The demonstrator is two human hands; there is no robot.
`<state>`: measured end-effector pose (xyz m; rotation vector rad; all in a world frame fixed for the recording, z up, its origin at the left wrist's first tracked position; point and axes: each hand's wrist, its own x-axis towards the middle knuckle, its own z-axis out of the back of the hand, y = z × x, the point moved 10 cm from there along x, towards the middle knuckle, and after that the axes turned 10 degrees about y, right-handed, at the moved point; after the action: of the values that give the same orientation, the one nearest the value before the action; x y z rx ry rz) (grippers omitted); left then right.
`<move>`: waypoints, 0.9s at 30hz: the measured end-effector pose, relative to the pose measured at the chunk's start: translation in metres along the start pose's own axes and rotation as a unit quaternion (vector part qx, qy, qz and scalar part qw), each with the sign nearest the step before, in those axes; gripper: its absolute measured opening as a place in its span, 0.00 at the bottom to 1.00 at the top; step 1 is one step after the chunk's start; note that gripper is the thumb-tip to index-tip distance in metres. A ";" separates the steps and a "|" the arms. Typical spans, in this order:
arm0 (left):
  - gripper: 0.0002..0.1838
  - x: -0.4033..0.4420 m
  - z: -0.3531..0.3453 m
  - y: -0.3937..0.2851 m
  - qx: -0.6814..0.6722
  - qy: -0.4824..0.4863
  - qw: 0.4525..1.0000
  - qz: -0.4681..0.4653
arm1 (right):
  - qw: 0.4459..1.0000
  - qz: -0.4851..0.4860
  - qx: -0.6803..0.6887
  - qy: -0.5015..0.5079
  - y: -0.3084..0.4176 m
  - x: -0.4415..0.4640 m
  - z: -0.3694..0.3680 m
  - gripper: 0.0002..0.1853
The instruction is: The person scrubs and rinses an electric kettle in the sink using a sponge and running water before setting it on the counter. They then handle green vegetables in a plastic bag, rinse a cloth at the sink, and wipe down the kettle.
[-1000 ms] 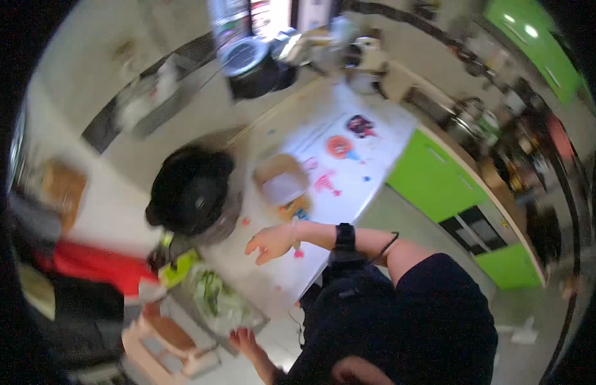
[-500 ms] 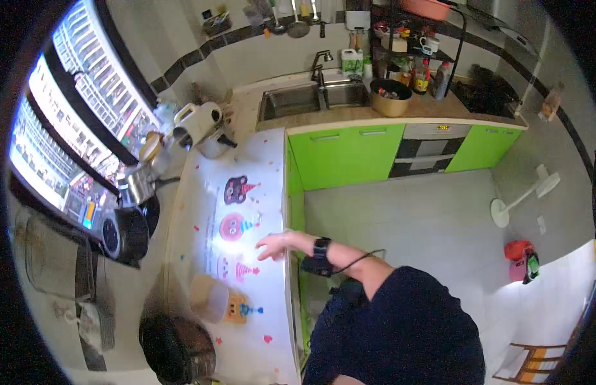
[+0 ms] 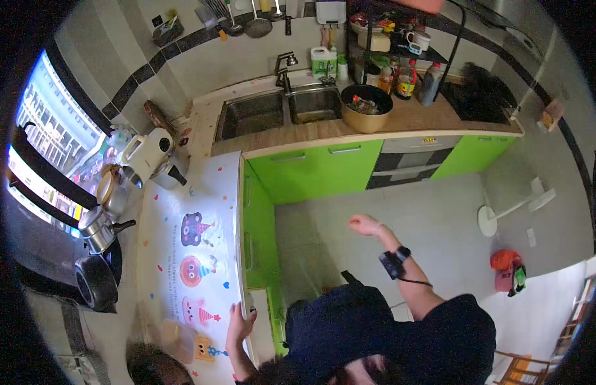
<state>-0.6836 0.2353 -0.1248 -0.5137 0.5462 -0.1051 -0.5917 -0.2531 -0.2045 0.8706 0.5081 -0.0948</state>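
Observation:
My left hand (image 3: 239, 326) is at the edge of the counter with the white cartoon-print cover (image 3: 208, 173), its thumb apart from the fingers and nothing seen in it. Just beside it, below the counter edge, is a pale panel or opening (image 3: 259, 314) in the green cabinet front; I cannot tell which. Out over the floor, my right hand (image 3: 365, 225) has its fingers curled in, and no object shows in it. A black device (image 3: 394, 262) with a cable is strapped to that wrist. A translucent plastic container (image 3: 177, 340) stands on the cover, left of my left hand.
Along the window side stand a kettle (image 3: 147, 154), a pressure cooker (image 3: 98, 229) and a black pan (image 3: 96, 282). Ahead are a double sink (image 3: 250, 120) and a pot (image 3: 365, 119) on the counter. A white stand (image 3: 487, 221) and a red bag (image 3: 505, 260) are at the right.
My right hand has moved from over the cartoon-print cover to the right, above the floor. My left hand has come into view at the counter edge. The view has shifted.

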 end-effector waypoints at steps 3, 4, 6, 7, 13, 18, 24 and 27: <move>0.35 0.068 -0.018 -0.039 -0.073 0.072 0.993 -0.062 | 0.977 -0.083 0.198 -0.018 -0.062 -0.023 0.025 0.18; 0.35 0.086 -0.021 -0.054 -0.073 0.095 0.991 -0.067 | 0.976 -0.087 0.198 -0.013 -0.070 -0.028 0.028 0.18; 0.35 0.119 -0.018 -0.091 0.005 0.122 0.988 -0.092 | 0.938 -0.115 0.319 -0.071 -0.092 -0.036 0.043 0.17; 0.36 0.136 -0.019 -0.111 0.084 0.145 0.979 -0.119 | 0.938 -0.117 0.318 -0.068 -0.095 -0.032 0.048 0.17; 0.36 0.243 0.009 -0.176 0.130 0.240 0.951 -0.147 | 0.922 -0.088 0.367 -0.087 -0.067 0.039 0.097 0.17; 0.36 0.363 0.079 -0.207 0.118 0.215 0.949 -0.199 | 0.906 -0.038 0.417 -0.064 -0.010 0.141 0.147 0.18; 0.36 0.552 0.217 -0.158 0.009 -0.031 0.996 -0.082 | 0.933 -0.028 0.358 -0.029 0.078 0.297 0.231 0.16; 0.50 0.659 0.233 -0.067 0.025 -0.015 0.991 0.133 | 0.950 0.042 0.305 -0.042 0.131 0.382 0.259 0.17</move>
<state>0.0018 0.1281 -0.2305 -0.3891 0.5759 0.1427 -0.1188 -0.3153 -0.1506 1.4862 0.3608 -0.2166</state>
